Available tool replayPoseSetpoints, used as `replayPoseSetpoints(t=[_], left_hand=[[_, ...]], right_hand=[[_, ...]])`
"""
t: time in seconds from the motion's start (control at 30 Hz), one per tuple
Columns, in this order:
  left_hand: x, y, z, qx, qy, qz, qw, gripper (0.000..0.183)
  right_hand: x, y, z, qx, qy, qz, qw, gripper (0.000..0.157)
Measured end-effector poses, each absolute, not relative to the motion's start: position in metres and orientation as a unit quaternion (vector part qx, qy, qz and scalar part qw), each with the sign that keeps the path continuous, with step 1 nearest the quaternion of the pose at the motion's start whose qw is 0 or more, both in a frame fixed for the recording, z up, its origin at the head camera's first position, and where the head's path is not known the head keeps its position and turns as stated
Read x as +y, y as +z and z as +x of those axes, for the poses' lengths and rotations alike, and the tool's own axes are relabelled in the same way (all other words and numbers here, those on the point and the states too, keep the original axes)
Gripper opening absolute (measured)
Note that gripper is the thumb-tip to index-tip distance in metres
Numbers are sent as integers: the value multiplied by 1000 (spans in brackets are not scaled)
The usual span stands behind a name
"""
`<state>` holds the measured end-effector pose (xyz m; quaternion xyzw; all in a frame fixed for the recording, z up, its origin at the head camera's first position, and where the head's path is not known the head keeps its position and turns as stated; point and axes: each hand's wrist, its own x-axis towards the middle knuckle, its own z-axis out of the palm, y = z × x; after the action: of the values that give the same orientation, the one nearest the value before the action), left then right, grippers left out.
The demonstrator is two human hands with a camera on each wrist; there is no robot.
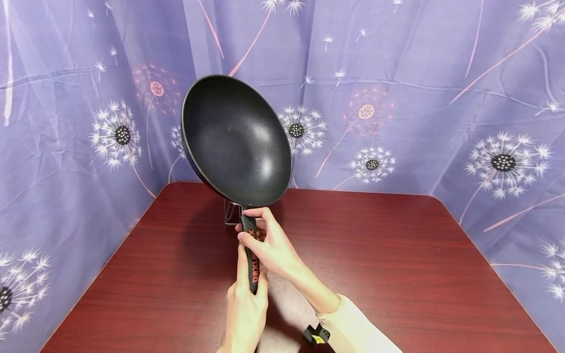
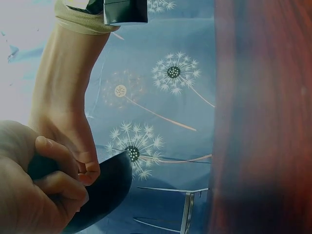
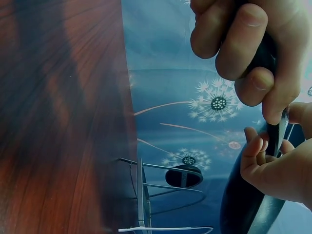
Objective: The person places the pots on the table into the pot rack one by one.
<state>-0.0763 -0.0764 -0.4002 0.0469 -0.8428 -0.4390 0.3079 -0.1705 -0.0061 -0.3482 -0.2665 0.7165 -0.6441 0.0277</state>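
A black wok is held up, tilted, its dark inner surface facing me in the head view. My left hand grips the lower end of its black handle, which bears orange lettering. Closer to the bowl, my right hand holds the same handle between thumb and fingers. In the left wrist view, my left hand's curled fingers wrap the handle, with the wok beyond. The right wrist view shows my left hand around the handle and my right hand nearer the wok.
A metal wire rack stands on the red-brown table behind the handle, partly hidden by the wok. Near it in the right wrist view is a dark oval piece. A dandelion-patterned curtain surrounds the table.
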Motion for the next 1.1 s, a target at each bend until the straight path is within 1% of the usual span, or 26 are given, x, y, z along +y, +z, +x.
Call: replayPoseSetpoints(t=[0.3,0.83,1.1], left_hand=[[-84,-398,-77,-847,-412,34,334,77],[-93,-399,-81,-851,-393,46,346,79],[-98,-400,-83,-848,-373,43,375,78]], right_hand=[[-13,-347,-176,706,-652,-273,43,41],[-19,-350,-185,680,-660,-314,62,40],[-24,-352,-187,677,-663,-309,79,41]])
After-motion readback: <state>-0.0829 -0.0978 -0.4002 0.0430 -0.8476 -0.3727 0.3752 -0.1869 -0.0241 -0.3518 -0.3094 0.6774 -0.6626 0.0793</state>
